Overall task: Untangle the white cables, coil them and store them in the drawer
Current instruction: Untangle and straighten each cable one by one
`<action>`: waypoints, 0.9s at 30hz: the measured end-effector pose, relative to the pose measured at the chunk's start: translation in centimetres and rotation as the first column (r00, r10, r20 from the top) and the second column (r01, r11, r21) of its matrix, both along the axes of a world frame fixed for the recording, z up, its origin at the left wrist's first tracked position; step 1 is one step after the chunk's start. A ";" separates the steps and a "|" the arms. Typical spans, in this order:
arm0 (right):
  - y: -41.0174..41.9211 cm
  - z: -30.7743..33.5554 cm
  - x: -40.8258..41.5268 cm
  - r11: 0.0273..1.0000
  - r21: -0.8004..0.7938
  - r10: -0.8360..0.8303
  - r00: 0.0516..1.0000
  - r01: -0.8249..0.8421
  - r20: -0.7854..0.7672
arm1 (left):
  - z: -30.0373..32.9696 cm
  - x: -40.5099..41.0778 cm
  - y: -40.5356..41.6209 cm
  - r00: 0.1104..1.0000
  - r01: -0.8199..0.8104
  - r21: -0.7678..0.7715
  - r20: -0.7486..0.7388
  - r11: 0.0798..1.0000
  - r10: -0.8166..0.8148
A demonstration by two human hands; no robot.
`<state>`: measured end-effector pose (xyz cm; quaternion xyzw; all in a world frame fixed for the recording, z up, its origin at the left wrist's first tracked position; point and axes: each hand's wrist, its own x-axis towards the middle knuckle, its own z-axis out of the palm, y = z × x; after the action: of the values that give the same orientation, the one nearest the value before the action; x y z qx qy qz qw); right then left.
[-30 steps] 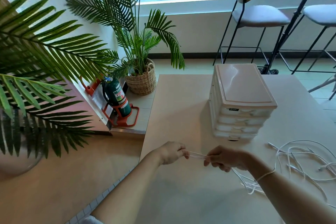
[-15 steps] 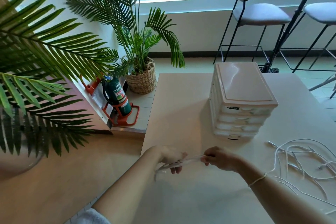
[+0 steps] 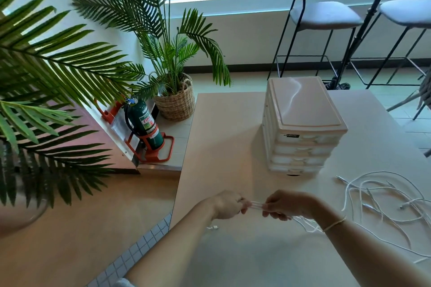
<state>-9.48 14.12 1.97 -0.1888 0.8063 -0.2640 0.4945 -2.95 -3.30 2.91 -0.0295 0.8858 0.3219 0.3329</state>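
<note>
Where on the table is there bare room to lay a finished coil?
Bare: the table left of the drawer unit, and the near strip by the forearms. Crowded: right side, loose cables. Both hands pinch one cable.

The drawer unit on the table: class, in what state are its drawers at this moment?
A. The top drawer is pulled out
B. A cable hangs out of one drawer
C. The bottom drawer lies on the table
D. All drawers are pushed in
D: every drawer front of the drawer unit sits flush, and the loose white cables lie apart on the table.
</note>
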 end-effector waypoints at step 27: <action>-0.3 -0.7 0.8 0.934 -0.220 -0.248 0.955 0.280 0.162 | 0.2 -0.8 -0.7 0.990 0.014 -0.071 -0.142 0.997 -0.024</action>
<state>-8.64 13.84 1.30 -0.1192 0.7520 -0.4357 0.4800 -3.71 -4.02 3.06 -0.0098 0.9183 0.2890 0.2706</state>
